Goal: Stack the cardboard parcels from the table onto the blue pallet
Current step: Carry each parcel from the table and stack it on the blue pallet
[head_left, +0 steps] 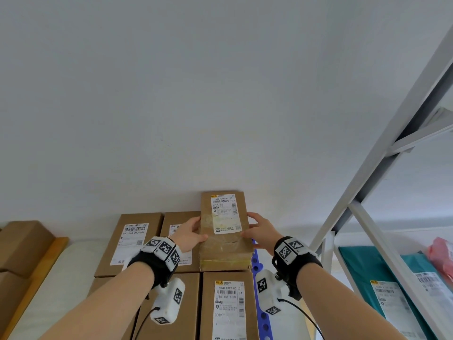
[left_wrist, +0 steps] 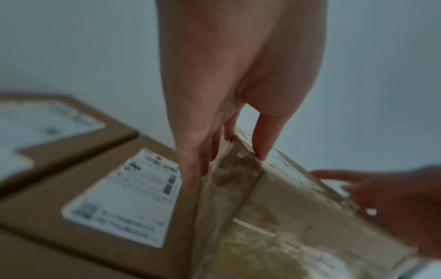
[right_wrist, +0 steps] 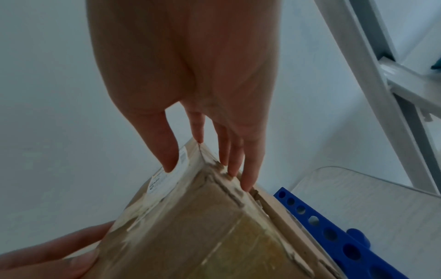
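Observation:
A brown parcel (head_left: pixel 224 241) wrapped in clear tape, with a white label, lies at the back right of the stack on the blue pallet (head_left: pixel 259 295). My left hand (head_left: pixel 199 229) grips its left edge, thumb on top and fingers down the side. My right hand (head_left: pixel 247 225) grips the right edge the same way. The left wrist view shows the left hand (left_wrist: pixel 226 166) on the parcel (left_wrist: pixel 274 217). The right wrist view shows the right hand (right_wrist: pixel 207 175), the parcel (right_wrist: pixel 190 226) and the pallet (right_wrist: pixel 334 232). I cannot tell whether the parcel rests on the box beneath.
Labelled parcels (head_left: pixel 132 244) (head_left: pixel 228 307) fill the layer around and below it, against a white wall. A white metal rack (head_left: pixel 382 168) stands to the right, with teal bags (head_left: pixel 362 266) on its shelf. More cardboard boxes (head_left: pixel 22 241) sit at the left.

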{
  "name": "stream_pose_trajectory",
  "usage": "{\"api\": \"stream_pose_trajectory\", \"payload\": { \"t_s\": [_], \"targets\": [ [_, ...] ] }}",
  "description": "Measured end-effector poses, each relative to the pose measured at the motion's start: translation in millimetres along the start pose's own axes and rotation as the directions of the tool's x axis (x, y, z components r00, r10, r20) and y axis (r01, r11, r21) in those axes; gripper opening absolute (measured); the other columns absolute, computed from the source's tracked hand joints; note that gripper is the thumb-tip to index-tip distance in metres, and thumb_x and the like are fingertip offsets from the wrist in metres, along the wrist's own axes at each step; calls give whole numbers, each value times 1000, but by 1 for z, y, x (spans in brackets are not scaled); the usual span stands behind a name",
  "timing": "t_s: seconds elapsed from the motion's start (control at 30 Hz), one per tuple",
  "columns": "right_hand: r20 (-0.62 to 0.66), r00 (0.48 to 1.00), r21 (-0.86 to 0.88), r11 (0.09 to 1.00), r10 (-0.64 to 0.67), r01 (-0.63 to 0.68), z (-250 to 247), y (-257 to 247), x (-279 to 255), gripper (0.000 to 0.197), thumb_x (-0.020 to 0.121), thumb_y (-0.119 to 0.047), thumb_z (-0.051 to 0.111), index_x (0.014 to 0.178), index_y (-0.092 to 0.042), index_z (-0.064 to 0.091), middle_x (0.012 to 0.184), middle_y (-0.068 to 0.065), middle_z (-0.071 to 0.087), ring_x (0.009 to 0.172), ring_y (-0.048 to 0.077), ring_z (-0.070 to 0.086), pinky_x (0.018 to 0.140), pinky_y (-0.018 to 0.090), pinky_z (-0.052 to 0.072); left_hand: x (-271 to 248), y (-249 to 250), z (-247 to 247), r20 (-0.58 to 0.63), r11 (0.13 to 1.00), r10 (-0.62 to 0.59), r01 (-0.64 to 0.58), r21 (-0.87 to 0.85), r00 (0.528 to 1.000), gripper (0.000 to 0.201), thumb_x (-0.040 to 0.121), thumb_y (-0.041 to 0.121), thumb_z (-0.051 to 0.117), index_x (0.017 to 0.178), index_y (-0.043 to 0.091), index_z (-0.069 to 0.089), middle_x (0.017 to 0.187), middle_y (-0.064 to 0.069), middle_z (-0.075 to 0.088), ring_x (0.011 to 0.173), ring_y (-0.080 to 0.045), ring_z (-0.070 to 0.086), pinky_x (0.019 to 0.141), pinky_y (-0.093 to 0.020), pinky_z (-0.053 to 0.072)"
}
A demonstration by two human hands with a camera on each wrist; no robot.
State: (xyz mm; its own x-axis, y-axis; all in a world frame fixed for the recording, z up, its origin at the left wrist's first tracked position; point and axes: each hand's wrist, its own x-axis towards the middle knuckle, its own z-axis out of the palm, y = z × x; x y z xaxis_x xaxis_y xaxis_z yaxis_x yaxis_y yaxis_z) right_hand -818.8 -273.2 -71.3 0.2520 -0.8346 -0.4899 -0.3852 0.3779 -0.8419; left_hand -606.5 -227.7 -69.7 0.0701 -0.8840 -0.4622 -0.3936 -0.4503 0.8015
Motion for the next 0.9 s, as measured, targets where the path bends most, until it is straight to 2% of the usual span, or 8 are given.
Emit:
{"api": "stream_pose_trajectory", "payload": {
  "t_s": [0.07, 0.13, 0.2, 0.3, 0.47, 0.57, 0.77, 0.9],
  "targets": [
    [-9, 999, -73, 996, -41, 40, 2, -6, -2, 70, 85, -2, 62, 145, -15, 29, 125, 9, 59, 111, 25, 58, 90, 38, 52, -5, -1, -4, -16, 980, 50, -46, 195, 999, 68, 90, 17, 61, 147, 18, 24, 149, -4, 36, 137, -19, 33, 111, -37, 33],
    [-9, 995, -176, 980, -96, 93, 5, -13, -5, 68, 85, -1, 61, 144, -9, 30, 136, 11, 51, 119, 26, 53, 96, 36, 49, -14, 0, -9, -32, 961, 60, -49, 272, 998, 67, 91, 22, 59, 148, 19, 23, 150, -6, 33, 138, -18, 33, 111, -34, 33],
    [19, 989, -274, 951, -146, 146, 9, -21, -9, 64, 84, -1, 61, 142, -7, 33, 139, 9, 48, 123, 25, 50, 98, 31, 46, -23, 1, -15, -67, 953, 65, -42, 301, 996, 65, 93, 22, 57, 148, 19, 23, 149, -8, 34, 134, -20, 38, 103, -28, 37],
    [42, 976, -415, 885, -214, 212, 19, -31, -13, 68, 83, -7, 62, 144, -8, 32, 145, 12, 40, 130, 26, 43, 105, 35, 41, -39, -2, -25, -137, 918, 85, -24, 396, 987, 60, 94, 22, 54, 147, 22, 26, 150, -6, 35, 121, -17, 49, 87, -20, 42],
    [167, 933, -579, 734, -319, 355, 44, -44, -28, 62, 88, -12, 54, 145, -16, 30, 151, 9, 28, 139, 25, 28, 111, 35, 28, -72, -7, -36, -209, 820, 94, 43, 571, 973, 54, 96, 28, 49, 146, 21, 29, 150, -2, 35, 134, -19, 39, 107, -28, 32],
    [264, 908, -614, 670, -325, 418, 62, -50, -37, 60, 89, -13, 51, 145, -12, 30, 151, 11, 30, 140, 26, 26, 113, 35, 27, -92, -11, -40, -286, 804, 83, 105, 585, 955, 46, 97, 26, 45, 142, 19, 37, 143, -3, 45, 125, -20, 48, 100, -28, 39],
    [380, 869, -695, 522, -317, 495, 112, -60, -58, 56, 88, -15, 53, 142, -16, 36, 146, 10, 36, 133, 26, 36, 110, 39, 34, -136, -46, -53, -350, 765, -13, 234, 600, 937, 38, 96, 26, 45, 134, 21, 46, 144, -2, 42, 130, -21, 42, 106, -30, 34],
    [451, 836, -719, 429, -313, 548, 150, -70, -75, 49, 92, -14, 50, 140, -14, 39, 143, 11, 40, 129, 27, 43, 105, 34, 38, -171, -69, -71, -401, 775, -33, 277, 568, 915, 37, 97, 27, 42, 133, 19, 48, 137, -4, 51, 121, -22, 51, 101, -30, 40]
  ]
}}
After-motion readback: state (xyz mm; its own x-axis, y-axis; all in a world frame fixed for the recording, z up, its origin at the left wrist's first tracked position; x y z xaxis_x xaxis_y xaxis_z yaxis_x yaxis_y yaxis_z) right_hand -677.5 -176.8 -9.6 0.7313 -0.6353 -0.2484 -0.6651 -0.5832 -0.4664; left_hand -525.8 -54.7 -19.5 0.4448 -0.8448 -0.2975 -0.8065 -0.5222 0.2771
